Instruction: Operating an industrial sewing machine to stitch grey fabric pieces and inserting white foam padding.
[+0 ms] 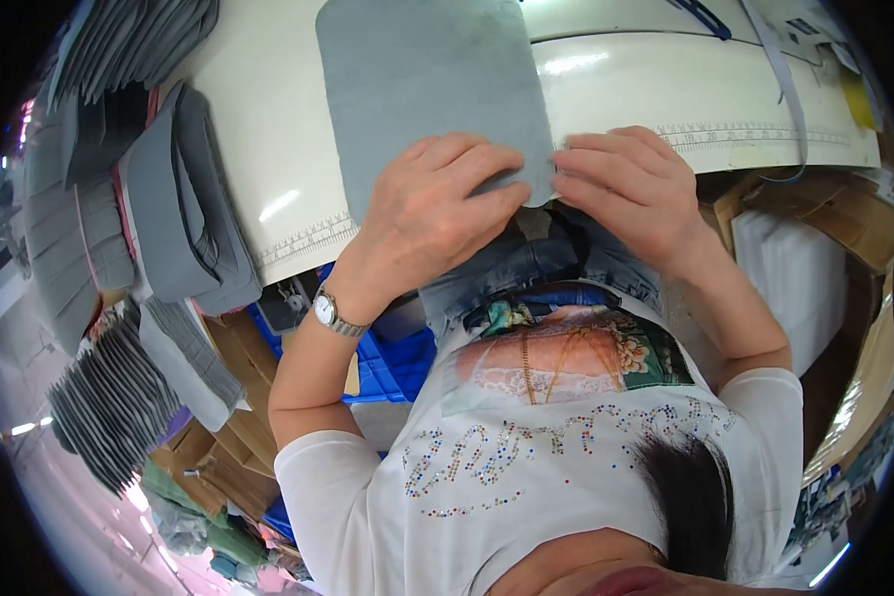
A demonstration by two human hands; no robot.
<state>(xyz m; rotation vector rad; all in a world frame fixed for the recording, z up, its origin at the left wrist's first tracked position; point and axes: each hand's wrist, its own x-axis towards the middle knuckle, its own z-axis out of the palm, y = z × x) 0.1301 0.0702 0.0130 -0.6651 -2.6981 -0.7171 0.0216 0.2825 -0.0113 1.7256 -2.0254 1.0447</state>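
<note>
A flat grey panel (427, 89) with rounded corners lies on the white table, its near end at the table's front edge. My left hand (442, 209) is over the near end of this panel, its fingers bent and drawn together on it; the thumb side is partly hidden. At the panel's near right corner is my right hand (631, 189), fingers close together and pointing left. Its fingertips meet the panel's side edge and look slightly blurred. Whatever those fingertips pinch is hidden.
The white table (606, 99) has a printed ruler strip along its front. Folded grey pieces (184, 199) are stacked at the left, with more bundles (119, 397) below. A cardboard box (824, 219) with white sheets stands at the right. A pale strap (780, 70) hangs over the table's right part.
</note>
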